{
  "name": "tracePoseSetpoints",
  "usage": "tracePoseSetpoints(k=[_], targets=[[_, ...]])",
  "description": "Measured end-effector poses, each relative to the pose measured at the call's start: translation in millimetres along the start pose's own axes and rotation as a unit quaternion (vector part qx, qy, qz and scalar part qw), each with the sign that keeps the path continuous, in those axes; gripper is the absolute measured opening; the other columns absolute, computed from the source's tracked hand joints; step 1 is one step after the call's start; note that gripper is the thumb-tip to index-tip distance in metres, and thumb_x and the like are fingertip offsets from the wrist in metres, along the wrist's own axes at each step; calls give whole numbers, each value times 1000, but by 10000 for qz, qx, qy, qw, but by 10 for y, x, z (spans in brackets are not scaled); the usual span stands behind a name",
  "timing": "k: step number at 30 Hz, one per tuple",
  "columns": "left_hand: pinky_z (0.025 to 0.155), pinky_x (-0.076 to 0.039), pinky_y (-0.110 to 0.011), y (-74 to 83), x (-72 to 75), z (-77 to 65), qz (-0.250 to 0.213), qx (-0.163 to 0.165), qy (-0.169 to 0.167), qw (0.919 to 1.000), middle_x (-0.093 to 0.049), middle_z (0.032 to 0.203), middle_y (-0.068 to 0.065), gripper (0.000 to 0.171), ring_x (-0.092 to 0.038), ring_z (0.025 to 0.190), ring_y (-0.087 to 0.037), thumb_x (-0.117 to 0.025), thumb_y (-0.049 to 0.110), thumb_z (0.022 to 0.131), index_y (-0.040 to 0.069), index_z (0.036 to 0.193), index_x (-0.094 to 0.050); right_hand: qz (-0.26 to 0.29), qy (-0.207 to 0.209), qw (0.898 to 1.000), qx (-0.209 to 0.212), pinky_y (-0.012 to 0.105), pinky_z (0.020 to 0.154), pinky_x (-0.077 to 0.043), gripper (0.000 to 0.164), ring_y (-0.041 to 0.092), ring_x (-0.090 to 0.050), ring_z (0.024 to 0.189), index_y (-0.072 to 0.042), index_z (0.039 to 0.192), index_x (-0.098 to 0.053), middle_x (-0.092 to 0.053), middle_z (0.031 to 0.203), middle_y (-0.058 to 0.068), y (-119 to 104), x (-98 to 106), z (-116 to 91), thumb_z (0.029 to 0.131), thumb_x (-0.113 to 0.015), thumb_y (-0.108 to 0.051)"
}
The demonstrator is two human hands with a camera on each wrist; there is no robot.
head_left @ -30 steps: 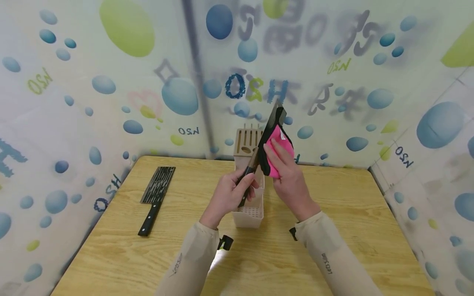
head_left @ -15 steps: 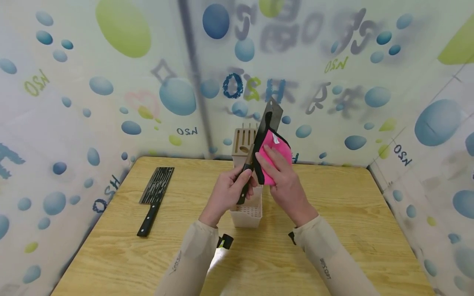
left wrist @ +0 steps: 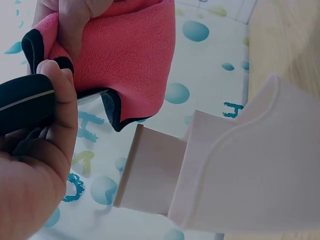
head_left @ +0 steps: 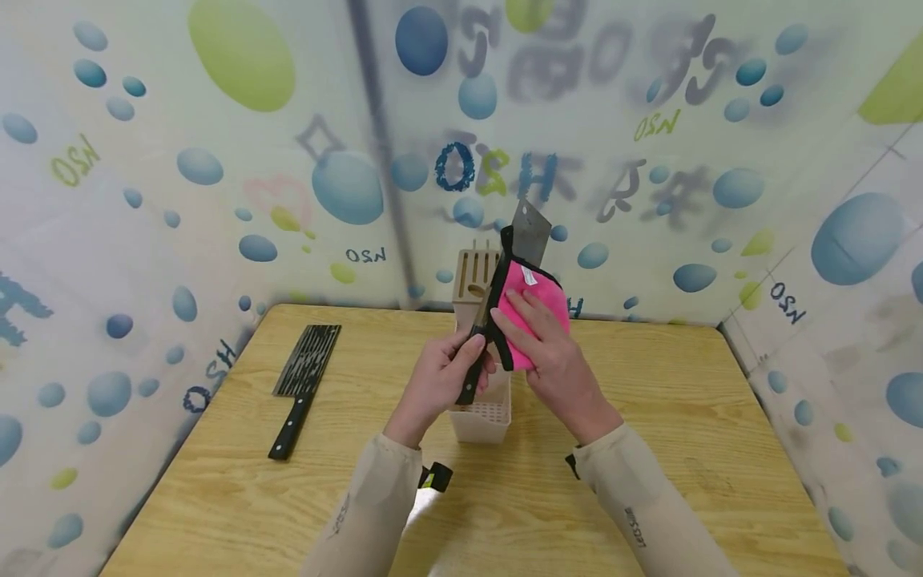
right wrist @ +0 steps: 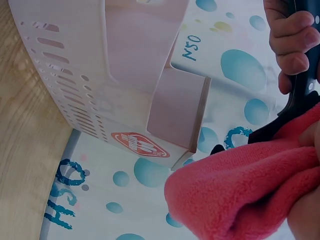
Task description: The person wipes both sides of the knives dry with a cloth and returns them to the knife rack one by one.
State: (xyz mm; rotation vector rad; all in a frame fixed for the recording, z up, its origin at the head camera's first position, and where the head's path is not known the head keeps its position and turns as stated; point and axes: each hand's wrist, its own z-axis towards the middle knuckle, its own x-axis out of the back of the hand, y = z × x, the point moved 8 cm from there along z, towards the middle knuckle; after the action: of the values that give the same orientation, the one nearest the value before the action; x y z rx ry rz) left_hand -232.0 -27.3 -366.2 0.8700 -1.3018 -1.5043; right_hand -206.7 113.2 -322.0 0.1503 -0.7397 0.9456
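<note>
Comparing with one second ago, the pink cloth (head_left: 537,316) sits lower along the knife (head_left: 532,232), nearer the fingers of the left hand (head_left: 441,375), and more of the blade shows above it. The broad face of the blade is turned into view; previously it stood nearly edge-on. The left hand occupies almost the same position.

Left fingers: curled around the black handle (head_left: 469,383), thumb laid along it. The knife rises at a tilt from these fingers, blade end up and away from the person.

Right fingers: the right hand (head_left: 562,365) grips the cloth, which is folded against the blade; its fingers lie extended across the near face of the cloth.

A knife holder (head_left: 481,426) stands on the table (head_left: 656,385), below and beyond the left fingers. A second knife (head_left: 306,385) lies flat, well apart to the left of the left fingers, unchanged in position.
</note>
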Motion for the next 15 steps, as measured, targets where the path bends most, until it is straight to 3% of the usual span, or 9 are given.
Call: tracePoseSetpoints(k=[15], targets=[[55,-56,-33,-78,-5,-53,-94,72,-65,9999,-66,78,-13,36,-60,59,-19,-49,23,111,-5,96,-64,-262,112,9996,-4,52,107,-47,69,40,-47,142,-4,142,-61,-52,152,20,70,19,73,82,-57,28]])
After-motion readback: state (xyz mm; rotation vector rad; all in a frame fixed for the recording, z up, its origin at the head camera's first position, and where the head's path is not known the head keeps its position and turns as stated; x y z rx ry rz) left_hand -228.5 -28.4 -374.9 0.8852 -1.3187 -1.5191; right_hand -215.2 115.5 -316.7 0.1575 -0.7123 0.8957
